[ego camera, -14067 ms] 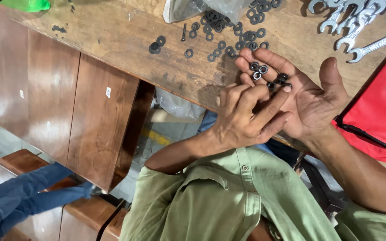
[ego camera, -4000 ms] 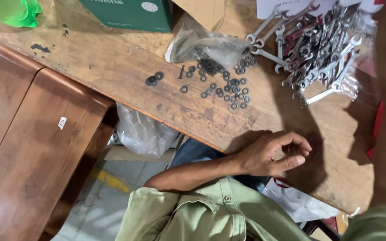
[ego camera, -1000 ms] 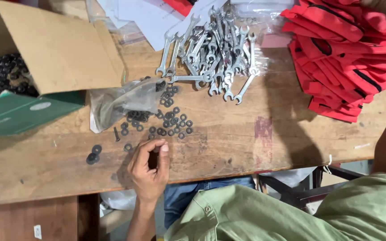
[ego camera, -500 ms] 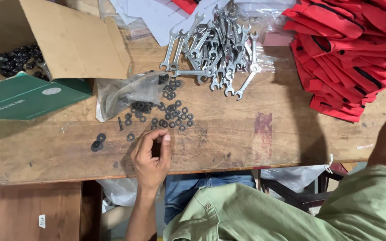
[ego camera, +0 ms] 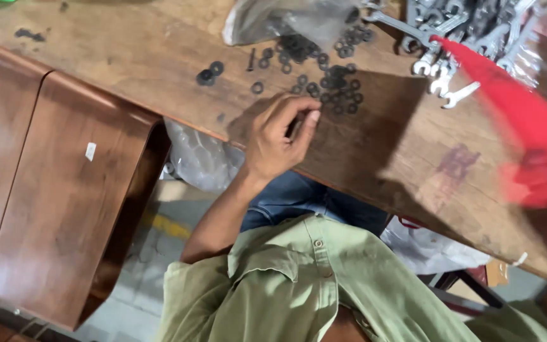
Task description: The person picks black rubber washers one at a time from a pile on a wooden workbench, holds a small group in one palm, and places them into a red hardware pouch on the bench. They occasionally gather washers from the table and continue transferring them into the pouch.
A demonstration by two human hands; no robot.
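My left hand [ego camera: 280,136] rests on the front edge of the wooden table [ego camera: 128,57], fingers curled and fingertips pinched against the thumb. What lies inside the fingers is hidden. Just beyond the fingertips is a scatter of small dark washers [ego camera: 333,88]. Two larger dark washers [ego camera: 210,73] and a short bolt [ego camera: 251,60] lie further left. A blurred red pouch [ego camera: 514,120] hangs in the air over the table's right side. My right hand is not seen; only a bit of arm shows at the lower right corner.
A crumpled clear plastic bag [ego camera: 286,19] lies behind the washers. A heap of steel spanners [ego camera: 463,31] sits at the back right. A brown wooden cabinet [ego camera: 52,190] stands to the left, below the table. White plastic bags [ego camera: 201,161] lie under the table.
The view has swung, so the cardboard box and the stack of red pouches are out of sight. One red pouch now sweeps over the table's right side. My left hand stays closed by the washers.
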